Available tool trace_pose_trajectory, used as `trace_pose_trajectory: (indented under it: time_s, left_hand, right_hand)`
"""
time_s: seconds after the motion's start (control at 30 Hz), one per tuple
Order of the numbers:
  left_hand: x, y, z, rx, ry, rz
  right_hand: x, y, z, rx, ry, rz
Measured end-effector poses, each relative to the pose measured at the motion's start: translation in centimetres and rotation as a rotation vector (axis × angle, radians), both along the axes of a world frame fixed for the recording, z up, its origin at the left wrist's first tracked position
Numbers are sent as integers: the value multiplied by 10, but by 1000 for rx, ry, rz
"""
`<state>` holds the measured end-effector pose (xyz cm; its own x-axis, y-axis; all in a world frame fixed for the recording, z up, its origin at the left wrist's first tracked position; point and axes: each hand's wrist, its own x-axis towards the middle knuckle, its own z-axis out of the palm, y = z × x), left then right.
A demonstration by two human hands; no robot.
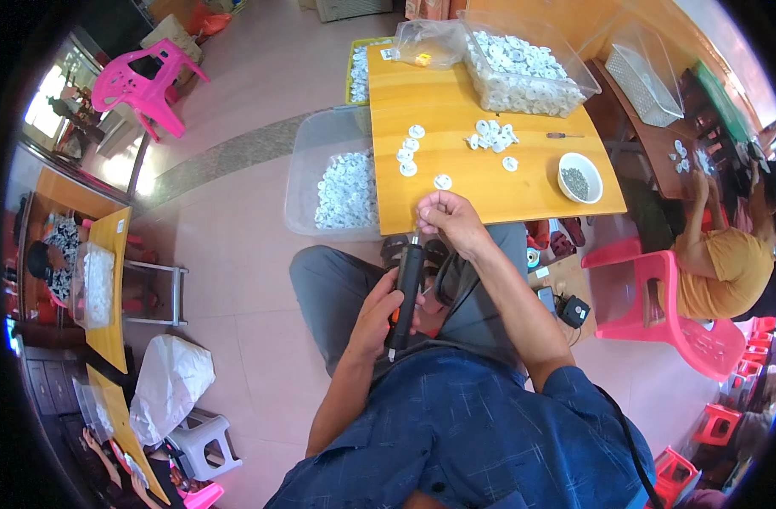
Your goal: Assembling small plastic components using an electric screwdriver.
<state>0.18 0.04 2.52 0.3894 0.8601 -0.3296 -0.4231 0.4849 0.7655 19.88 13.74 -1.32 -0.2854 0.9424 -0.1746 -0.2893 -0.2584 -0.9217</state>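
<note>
Our left hand (378,314) is wrapped around a black power driver (410,276), held above our lap with its slim metal tip toward the near edge of the yellow table (439,93). Our right hand (452,219) meets that tip, thumb and fingertips drawn together; we cannot tell whether they pinch a small piece. On the table's left side, a short line of white discs (408,169) lies beyond our right hand, with a loose heap (492,136) farther right. Near the right corner sits a white bowl (596,180) of small grey pieces, and beyond it lies a small screwdriver (557,136). A clear bin (301,182) of white parts stands left of the table.
</note>
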Motion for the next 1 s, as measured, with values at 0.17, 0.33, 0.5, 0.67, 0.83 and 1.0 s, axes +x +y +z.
trace_pose_trajectory:
  time_s: [0.17,0.33,0.5,0.67,0.83,1.0]
  left_hand:
    - [-1,-1,-9,2,-16,9]
    - [0,0,-11,31,-19,-39]
    - [5,-4,-3,68,158,-22]
    - [4,-5,-6,109,215,-28]
    - [3,-3,-6,59,98,-37]
    - [3,-3,-6,79,91,-1]
  right_hand:
    - [-2,-4,9,3,14,-21]
    - [4,-3,3,-7,93,6]
    - [10,-2,3,-86,36,27]
    - [12,-4,2,-92,28,47]
    - [10,-7,1,-90,80,42]
    - [13,1,8,108,-101,-103]
